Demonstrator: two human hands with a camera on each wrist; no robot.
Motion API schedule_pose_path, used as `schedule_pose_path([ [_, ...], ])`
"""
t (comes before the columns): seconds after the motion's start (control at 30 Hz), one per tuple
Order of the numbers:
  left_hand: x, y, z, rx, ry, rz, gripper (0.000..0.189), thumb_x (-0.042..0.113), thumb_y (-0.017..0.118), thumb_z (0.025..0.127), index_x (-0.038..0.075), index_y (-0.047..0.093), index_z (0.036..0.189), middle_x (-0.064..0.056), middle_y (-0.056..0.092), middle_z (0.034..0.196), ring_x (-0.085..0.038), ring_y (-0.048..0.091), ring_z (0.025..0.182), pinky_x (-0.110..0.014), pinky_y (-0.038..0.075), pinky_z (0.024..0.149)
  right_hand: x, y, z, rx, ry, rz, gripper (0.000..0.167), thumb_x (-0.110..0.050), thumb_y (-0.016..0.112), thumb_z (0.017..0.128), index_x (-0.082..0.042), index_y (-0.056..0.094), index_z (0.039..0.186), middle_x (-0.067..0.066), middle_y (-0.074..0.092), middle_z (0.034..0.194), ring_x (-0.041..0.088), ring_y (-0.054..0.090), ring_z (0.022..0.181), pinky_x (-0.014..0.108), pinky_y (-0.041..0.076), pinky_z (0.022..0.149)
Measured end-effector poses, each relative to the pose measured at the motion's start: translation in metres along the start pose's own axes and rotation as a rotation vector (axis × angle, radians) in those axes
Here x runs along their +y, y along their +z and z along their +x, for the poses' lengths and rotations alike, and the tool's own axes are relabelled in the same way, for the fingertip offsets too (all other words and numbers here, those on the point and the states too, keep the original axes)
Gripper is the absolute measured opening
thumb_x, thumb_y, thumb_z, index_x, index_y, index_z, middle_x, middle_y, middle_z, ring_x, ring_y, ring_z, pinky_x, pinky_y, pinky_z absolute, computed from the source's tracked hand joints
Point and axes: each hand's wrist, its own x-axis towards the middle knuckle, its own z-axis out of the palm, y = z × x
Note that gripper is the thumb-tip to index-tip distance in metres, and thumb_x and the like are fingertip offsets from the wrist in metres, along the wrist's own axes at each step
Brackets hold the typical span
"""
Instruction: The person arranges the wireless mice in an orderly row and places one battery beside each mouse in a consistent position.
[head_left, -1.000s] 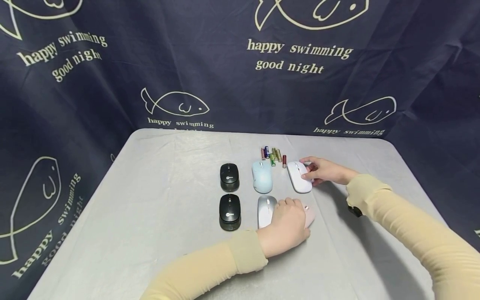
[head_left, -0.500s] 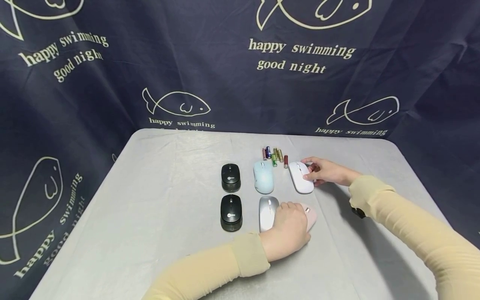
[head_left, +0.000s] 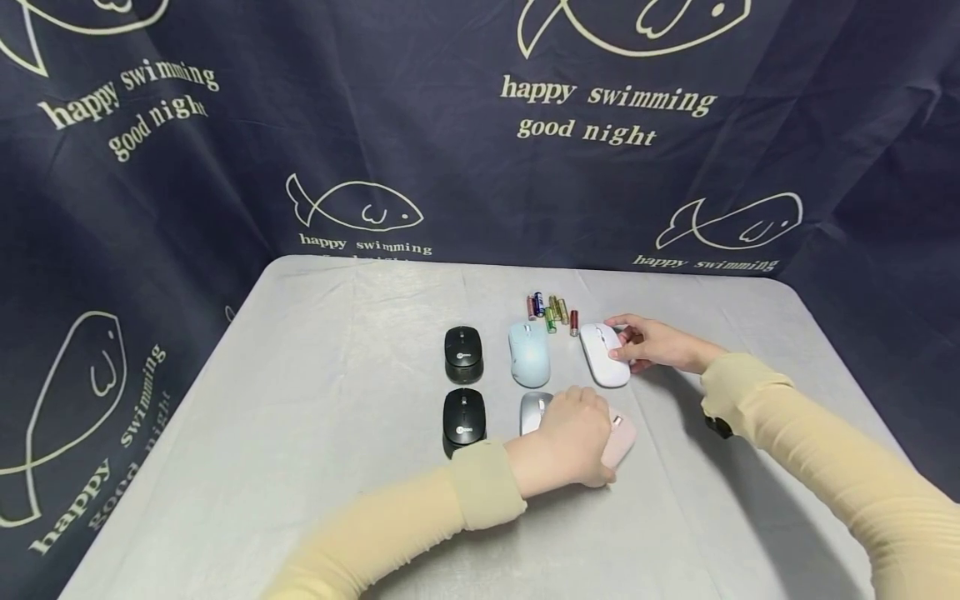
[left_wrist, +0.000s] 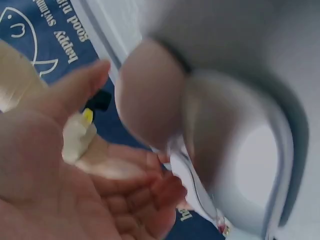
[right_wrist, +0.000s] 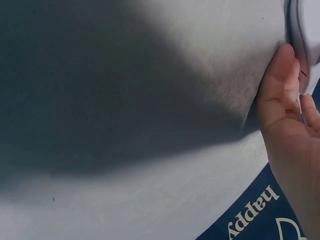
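My left hand point(head_left: 573, 433) hovers over the gap between a pink computer mouse point(head_left: 622, 437) and a silver one point(head_left: 534, 408), hiding part of both. In the left wrist view that hand's thumb and loosely bent fingers stand apart from the blurred pink and silver mice, with nothing between them. My right hand point(head_left: 663, 343) grips the right edge of a white mouse point(head_left: 602, 365), which lies on the table. Its thumb is on the near side and its fingers lie around the far end. The right wrist view shows only the edge of this mouse point(right_wrist: 307, 30).
A light blue mouse point(head_left: 530, 360) lies left of the white one. Two black mice, a far one point(head_left: 463, 343) and a nearer one point(head_left: 464, 412), stand further left. Behind them lie several small batteries, among them a red one point(head_left: 573, 323). A dark curtain point(head_left: 480, 150) hangs beyond the table.
My left hand has shifted slightly away from the pink mouse towards the silver one, baring more of the pink mouse. The right hand stays at the white mouse. The view has drifted slightly.
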Motion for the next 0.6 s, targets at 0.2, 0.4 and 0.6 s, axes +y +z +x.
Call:
schedule_pose_path([
  [0.2,-0.022,-0.001,0.004,-0.094,0.196,-0.005,0.101,0.063,0.076,0.061,0.008,0.04,0.138,0.001,0.048,0.13,-0.013,0.042,0.118,-0.025,0.036,0.097,-0.001,0.0,-0.001,-0.004,0.0,0.01,0.068,-0.011,0.065,0.088,0.004,0.026,0.142,0.015,0.042,0.103,0.013,0.053,0.081,0.034,0.056,0.07],
  [0.4,-0.036,0.006,0.015,-0.142,0.375,-0.037,0.115,0.061,0.078,0.062,0.011,0.023,0.15,-0.002,0.024,0.154,-0.015,0.02,0.141,-0.028,0.024,0.112,0.001,-0.001,0.0,-0.017,0.001,0.018,0.068,-0.011,0.064,0.089,0.004,0.025,0.142,0.015,0.042,0.104,0.013,0.053,0.081,0.034,0.056,0.07],
  [0.6,-0.04,0.007,0.022,-0.149,0.507,-0.056,0.115,0.055,0.082,0.061,0.011,0.022,0.15,0.0,0.023,0.154,-0.012,0.017,0.142,-0.025,0.019,0.113,0.001,-0.001,0.0,-0.02,-0.003,0.018,0.068,-0.011,0.064,0.089,0.004,0.025,0.142,0.015,0.042,0.104,0.013,0.053,0.082,0.034,0.055,0.07],
])
